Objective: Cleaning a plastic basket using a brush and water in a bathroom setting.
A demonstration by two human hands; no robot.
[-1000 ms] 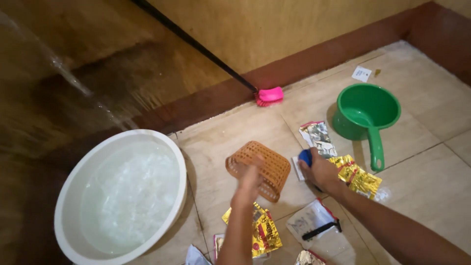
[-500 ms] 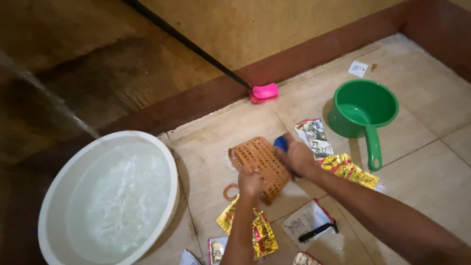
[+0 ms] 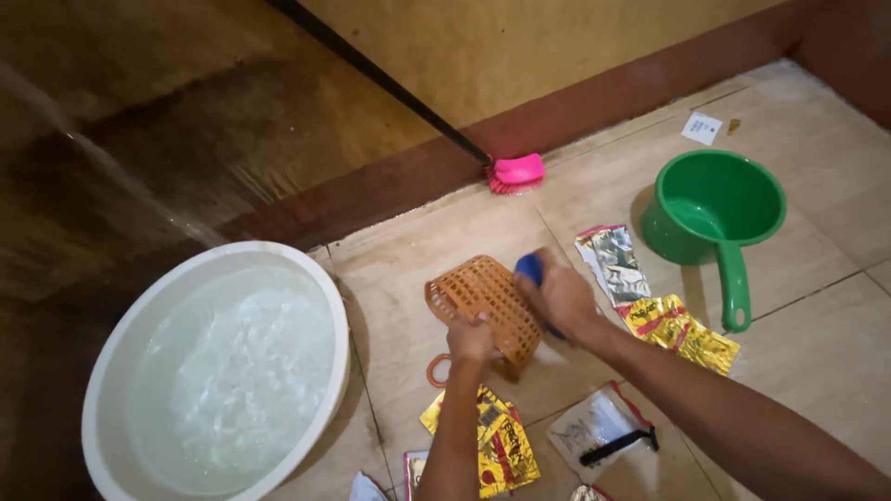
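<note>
Left hand (image 3: 471, 336): my fingers clamp the near edge of the orange basket (image 3: 483, 297), tilted on the floor tiles (image 3: 408, 278).
Right hand (image 3: 557, 295): closed around a blue brush (image 3: 530, 269), pressed on the basket's mesh.
Nearby: white basin (image 3: 121, 371) of water on my left, green dipper (image 3: 715, 213) on my right, foil sachets (image 3: 677, 329) scattered close by.
Risk: I judge the wet basket could slip from my hold under hard scrubbing.

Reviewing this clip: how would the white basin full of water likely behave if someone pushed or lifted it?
The white basin looks filled near its rim, so it is probably heavy and would slosh if pushed. Its wall looks like thin plastic, so it may flex when lifted by one edge. The tiled floor looks smooth, so it may slide rather than tip.
</note>
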